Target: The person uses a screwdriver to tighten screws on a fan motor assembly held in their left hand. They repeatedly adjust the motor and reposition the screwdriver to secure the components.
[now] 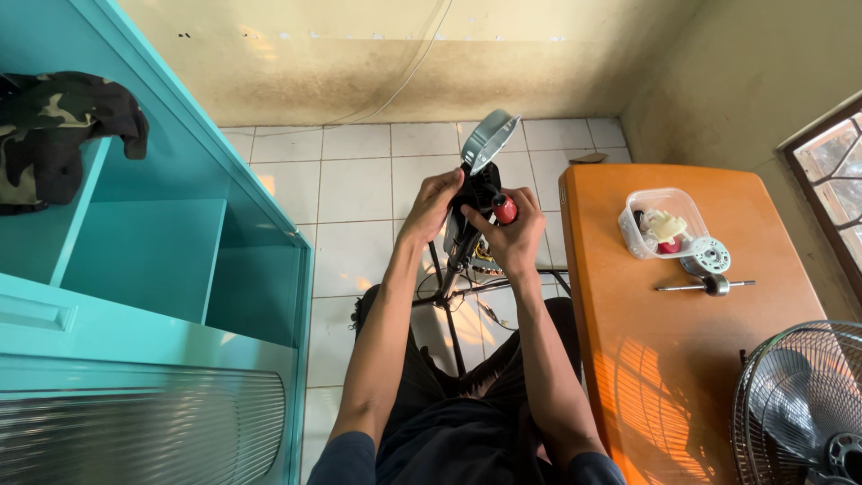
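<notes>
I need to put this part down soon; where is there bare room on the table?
The orange table is bare in its near half, between the plastic tub and the fan. The far end is crowded: tub, metal motor part, shaft. Both hands are full.

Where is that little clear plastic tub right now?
The clear plastic tub sits on the orange table, to the person's right, just behind a metal rotor with its shaft.
</notes>
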